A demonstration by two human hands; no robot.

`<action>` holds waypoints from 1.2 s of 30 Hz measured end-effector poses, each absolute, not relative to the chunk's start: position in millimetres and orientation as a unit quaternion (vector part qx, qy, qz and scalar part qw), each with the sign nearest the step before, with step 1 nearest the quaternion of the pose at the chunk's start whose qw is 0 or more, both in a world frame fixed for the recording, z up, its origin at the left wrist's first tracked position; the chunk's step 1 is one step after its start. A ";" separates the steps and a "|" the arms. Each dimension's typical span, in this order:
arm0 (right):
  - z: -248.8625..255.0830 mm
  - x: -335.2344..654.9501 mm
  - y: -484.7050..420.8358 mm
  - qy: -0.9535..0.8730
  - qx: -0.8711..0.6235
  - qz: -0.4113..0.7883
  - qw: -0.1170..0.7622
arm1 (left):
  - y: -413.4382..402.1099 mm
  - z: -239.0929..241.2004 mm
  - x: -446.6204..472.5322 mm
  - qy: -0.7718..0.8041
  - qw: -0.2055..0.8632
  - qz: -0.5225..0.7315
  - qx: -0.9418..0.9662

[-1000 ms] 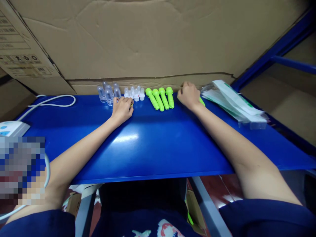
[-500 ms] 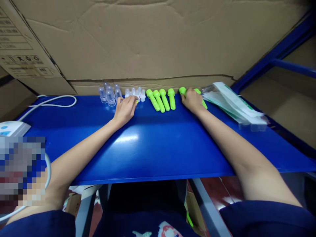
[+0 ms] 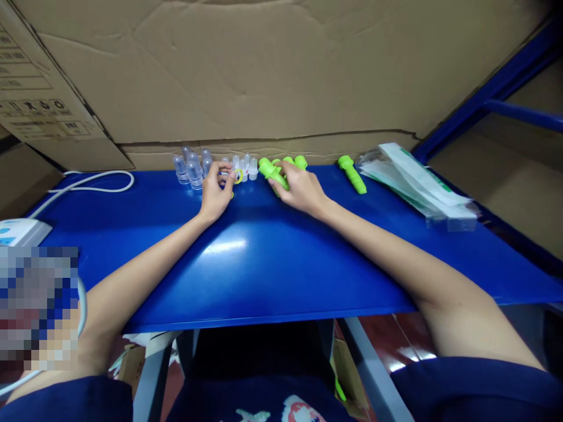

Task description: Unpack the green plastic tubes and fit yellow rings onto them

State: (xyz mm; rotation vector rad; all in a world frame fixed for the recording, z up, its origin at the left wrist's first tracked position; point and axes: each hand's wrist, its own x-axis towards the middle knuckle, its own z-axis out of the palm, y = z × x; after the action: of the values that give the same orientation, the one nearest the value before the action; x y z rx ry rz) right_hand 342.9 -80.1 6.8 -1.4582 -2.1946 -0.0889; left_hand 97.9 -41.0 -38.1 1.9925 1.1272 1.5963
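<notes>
Head view: blue table [image 3: 272, 258], cardboard wall [image 3: 272, 70] at the far edge.

L hand [image 3: 216, 190] at the far side of table, fingers curled, thumb + forefinger pinching a small yellow ring [image 3: 238, 176]; ring is lifted just in front of the white caps [image 3: 246, 166]. Clear vials [image 3: 192, 166] stand upright in a cluster just left of that hand, caps beside them to the right.

R hand [image 3: 299, 187] across to table centre, closed around one green plastic piece [image 3: 270, 171]; its wide head sticks out left of the fingers, tilted. More green pieces [image 3: 295, 161] lie right behind the hand, partly hidden; count cannot be told. Hands near each other, not touching; ring and held green piece apart.

One single green piece [image 3: 352, 174] lies alone on table further right, well apart from R hand, near the stack of clear plastic bags [image 3: 417, 181] w/ green print.

Far left: white cable [image 3: 94, 180] looped on table, leading toward a white device [image 3: 17, 230] at table edge. Blurred patch low left, content not readable. Both forearms bare, dark sleeves at the bottom of the view.
</notes>
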 end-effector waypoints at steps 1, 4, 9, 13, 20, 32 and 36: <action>4.1 337.9 -83.7 -0.818 -0.514 -0.020 0.256 | -43.4 -36.9 100.0 0.388 0.183 0.563 0.706; -4.0 329.4 -89.8 -0.839 -0.471 0.015 0.271 | -52.4 -32.3 106.6 0.349 0.200 0.552 0.731; -8.8 328.1 -90.0 -0.843 -0.456 0.061 0.280 | -64.2 -26.4 113.1 0.326 0.182 0.528 0.763; -9.1 327.1 -89.9 -0.843 -0.450 0.098 0.279 | -67.3 -24.5 113.3 0.333 0.178 0.525 0.763; -10.0 325.8 -89.6 -0.839 -0.441 0.121 0.295 | -70.8 -20.4 112.2 0.312 0.210 0.498 0.781; -17.9 324.5 -86.8 -0.827 -0.438 0.128 0.328 | -69.2 -23.7 114.9 0.316 0.226 0.516 0.763; -20.1 324.6 -85.7 -0.829 -0.424 0.140 0.336 | -68.9 -22.2 114.0 0.318 0.223 0.509 0.768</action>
State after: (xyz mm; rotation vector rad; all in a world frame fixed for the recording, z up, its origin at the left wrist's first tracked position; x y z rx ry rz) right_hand 324.6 -85.7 -20.1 -1.1064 -2.1612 0.3657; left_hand 114.0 -68.9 -22.2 2.1213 0.8783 1.4060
